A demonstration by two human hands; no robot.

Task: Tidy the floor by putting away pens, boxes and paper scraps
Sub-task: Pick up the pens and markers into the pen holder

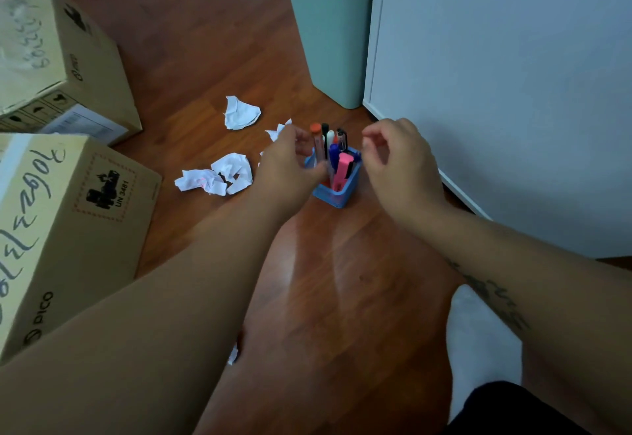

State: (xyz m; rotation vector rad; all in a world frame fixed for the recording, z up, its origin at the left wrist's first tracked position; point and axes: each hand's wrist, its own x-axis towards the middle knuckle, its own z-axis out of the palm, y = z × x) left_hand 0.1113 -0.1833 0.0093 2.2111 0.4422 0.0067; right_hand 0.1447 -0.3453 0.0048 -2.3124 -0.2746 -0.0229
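A blue pen holder stands on the wood floor, packed with upright pens and a pink highlighter. The left hand, fingers curled loosely apart, sits just left of it; the right hand, fingers bent and apart, empty, hovers just right. Beyond the left fingers lie crumpled paper scraps; farther left, two cardboard boxes.

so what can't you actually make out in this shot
Head view only:
- crumpled white paper scrap: mostly behind the left hand.
- blue plastic pen holder: left side hidden by that hand.
- grey-green bin: top cut off by the frame edge.
- both hands: blurred; right hand looks empty.
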